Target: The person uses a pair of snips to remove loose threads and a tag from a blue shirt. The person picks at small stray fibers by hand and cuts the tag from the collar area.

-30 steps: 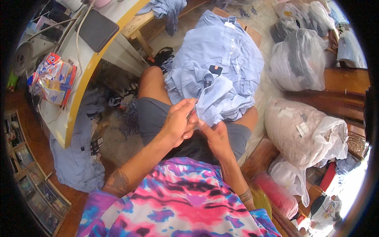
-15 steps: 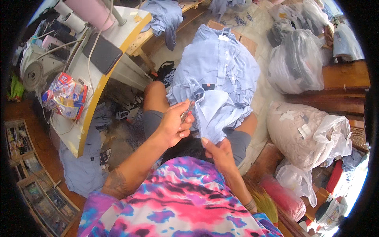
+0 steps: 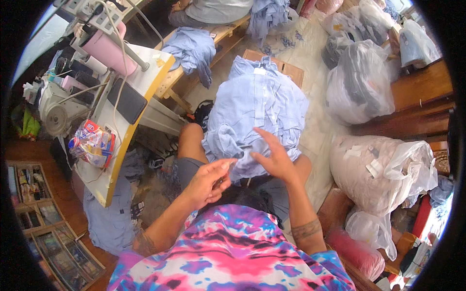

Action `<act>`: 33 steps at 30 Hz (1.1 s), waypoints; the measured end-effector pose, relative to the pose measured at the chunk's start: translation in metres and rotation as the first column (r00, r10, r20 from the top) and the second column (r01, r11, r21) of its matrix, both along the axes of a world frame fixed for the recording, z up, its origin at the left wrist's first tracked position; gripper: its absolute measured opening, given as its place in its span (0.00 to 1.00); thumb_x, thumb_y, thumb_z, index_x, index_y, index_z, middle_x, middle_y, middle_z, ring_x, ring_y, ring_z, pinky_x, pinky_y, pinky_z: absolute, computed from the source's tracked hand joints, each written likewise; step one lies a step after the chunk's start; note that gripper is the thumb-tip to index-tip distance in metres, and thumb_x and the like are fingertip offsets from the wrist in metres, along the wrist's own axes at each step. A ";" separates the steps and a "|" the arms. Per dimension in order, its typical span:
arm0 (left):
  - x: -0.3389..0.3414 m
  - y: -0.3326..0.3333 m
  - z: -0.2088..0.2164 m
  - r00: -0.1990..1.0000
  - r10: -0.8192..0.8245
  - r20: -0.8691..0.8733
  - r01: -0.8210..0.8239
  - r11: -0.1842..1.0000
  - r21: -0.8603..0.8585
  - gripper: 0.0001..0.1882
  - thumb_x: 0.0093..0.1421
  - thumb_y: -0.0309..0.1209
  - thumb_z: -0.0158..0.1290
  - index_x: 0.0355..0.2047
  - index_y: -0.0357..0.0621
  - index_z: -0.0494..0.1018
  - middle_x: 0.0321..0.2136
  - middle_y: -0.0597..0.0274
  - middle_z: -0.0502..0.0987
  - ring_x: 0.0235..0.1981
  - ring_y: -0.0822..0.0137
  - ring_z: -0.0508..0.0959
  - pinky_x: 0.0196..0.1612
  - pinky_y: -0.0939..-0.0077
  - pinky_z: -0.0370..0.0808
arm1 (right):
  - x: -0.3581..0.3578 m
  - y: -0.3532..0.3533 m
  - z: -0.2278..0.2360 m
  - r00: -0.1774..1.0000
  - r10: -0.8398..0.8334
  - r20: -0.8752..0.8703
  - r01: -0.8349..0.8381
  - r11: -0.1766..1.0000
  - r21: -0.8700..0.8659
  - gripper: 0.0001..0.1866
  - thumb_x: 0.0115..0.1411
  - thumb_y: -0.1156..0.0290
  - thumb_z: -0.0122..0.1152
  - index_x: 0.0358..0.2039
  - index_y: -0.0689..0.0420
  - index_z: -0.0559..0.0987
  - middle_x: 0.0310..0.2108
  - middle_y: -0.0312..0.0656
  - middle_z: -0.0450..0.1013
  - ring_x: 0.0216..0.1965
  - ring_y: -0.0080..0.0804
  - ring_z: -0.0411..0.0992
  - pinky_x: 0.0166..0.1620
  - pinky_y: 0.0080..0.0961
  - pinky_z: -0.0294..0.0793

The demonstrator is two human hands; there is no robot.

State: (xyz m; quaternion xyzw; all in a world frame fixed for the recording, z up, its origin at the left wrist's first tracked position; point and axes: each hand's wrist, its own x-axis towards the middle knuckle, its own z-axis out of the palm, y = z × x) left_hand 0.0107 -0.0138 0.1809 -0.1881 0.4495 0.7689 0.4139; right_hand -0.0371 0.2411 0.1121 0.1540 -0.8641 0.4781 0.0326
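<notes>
A heap of light blue button-front shirts (image 3: 276, 104) lies across my lap, its collar and cuff folds bunched toward me. My left hand (image 3: 203, 186) is closed at the heap's near left edge. Between its fingers sits a small metal tool, apparently thread snips (image 3: 219, 182), mostly hidden by the fingers. Over the near right part of the shirts, my right hand (image 3: 279, 162) is open with thumb and fingers spread. It holds nothing, and I cannot tell if it touches the cloth.
To my left, a sewing table (image 3: 114, 167) carries a phone (image 3: 127, 101), a pink tumbler (image 3: 109, 51) and a snack packet (image 3: 94, 145). Another person (image 3: 218, 10) sits beyond the wooden bench (image 3: 170, 82). Stuffed plastic bags (image 3: 361, 85) line the right side.
My right hand has let go of the shirt edge, moved up and right, and spread its fingers. My left hand has drawn slightly down toward me. The view has shifted, revealing another person.
</notes>
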 end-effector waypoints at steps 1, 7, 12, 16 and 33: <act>0.004 -0.003 -0.002 1.000 -0.005 0.006 0.004 0.995 0.100 0.22 0.77 0.43 0.42 0.65 0.48 0.68 0.23 0.64 0.70 0.10 0.81 0.55 0.11 0.85 0.54 | -0.010 0.001 -0.009 0.987 0.148 0.055 -0.145 0.988 -0.059 0.18 0.58 0.69 0.69 0.49 0.61 0.83 0.56 0.50 0.76 0.58 0.44 0.74 0.62 0.36 0.70; 0.005 0.016 0.018 0.988 -0.076 -0.135 0.095 0.986 0.135 0.24 0.77 0.45 0.43 0.65 0.45 0.68 0.23 0.64 0.69 0.10 0.82 0.57 0.11 0.85 0.55 | -0.068 0.044 0.048 0.842 0.495 0.215 -0.481 0.869 -0.117 0.11 0.52 0.79 0.68 0.38 0.58 0.86 0.40 0.43 0.82 0.45 0.40 0.80 0.52 0.32 0.77; -0.006 0.040 0.015 0.933 -0.120 -0.339 0.129 0.992 0.004 0.26 0.76 0.47 0.45 0.63 0.43 0.69 0.24 0.66 0.71 0.10 0.82 0.59 0.12 0.85 0.56 | -0.092 0.029 0.187 0.854 0.404 -0.329 -0.185 0.826 0.533 0.23 0.49 0.80 0.67 0.49 0.53 0.82 0.57 0.46 0.73 0.57 0.50 0.71 0.62 0.41 0.69; 0.001 0.038 0.003 0.968 0.135 -0.212 -0.086 0.970 0.226 0.22 0.75 0.49 0.45 0.58 0.48 0.71 0.23 0.67 0.70 0.11 0.82 0.57 0.12 0.86 0.56 | -0.078 -0.034 0.187 0.782 0.201 -0.590 -0.067 0.968 0.241 0.35 0.55 0.78 0.67 0.65 0.53 0.70 0.63 0.54 0.64 0.62 0.59 0.65 0.64 0.46 0.67; 0.042 -0.004 -0.063 0.903 0.408 0.135 -0.429 0.838 0.337 0.13 0.77 0.46 0.41 0.45 0.54 0.69 0.25 0.67 0.74 0.12 0.81 0.60 0.12 0.84 0.57 | 0.079 -0.102 -0.028 0.993 -0.077 -0.094 0.099 0.962 0.255 0.23 0.56 0.69 0.69 0.49 0.64 0.72 0.42 0.54 0.74 0.45 0.55 0.74 0.49 0.44 0.72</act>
